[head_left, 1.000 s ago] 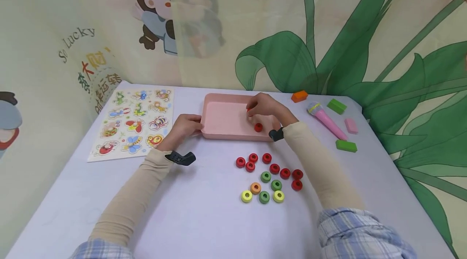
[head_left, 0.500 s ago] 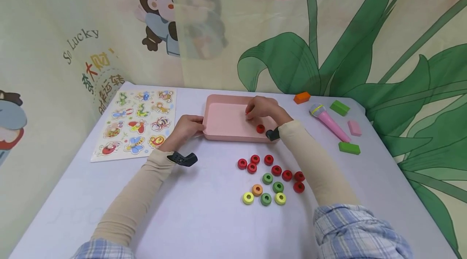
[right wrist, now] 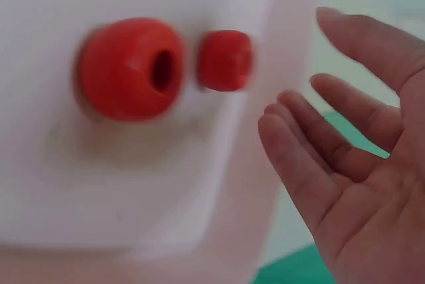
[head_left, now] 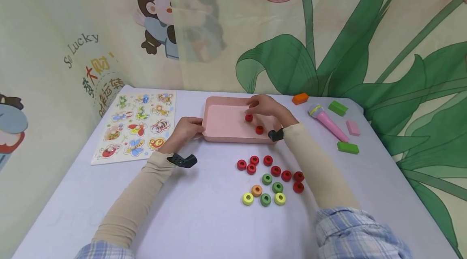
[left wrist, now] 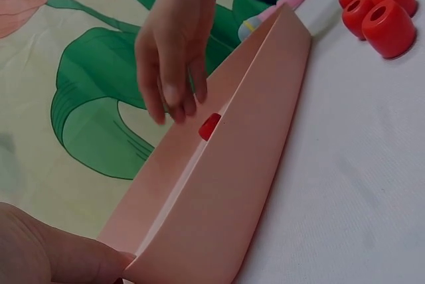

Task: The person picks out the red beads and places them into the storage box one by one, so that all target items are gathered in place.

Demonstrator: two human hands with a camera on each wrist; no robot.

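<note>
Two beads (head_left: 259, 131) in tray (head_left: 226, 140); release likely done. Right hand (head_left: 268, 105): fingers spread; left hand (head_left: 185, 130): pinching tray. Next, probably: bench (head_left: 189, 214) bead (head_left: 268, 163).

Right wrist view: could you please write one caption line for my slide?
Two red beads lie in a pink tray, beside the open fingers of an empty right hand.
</note>
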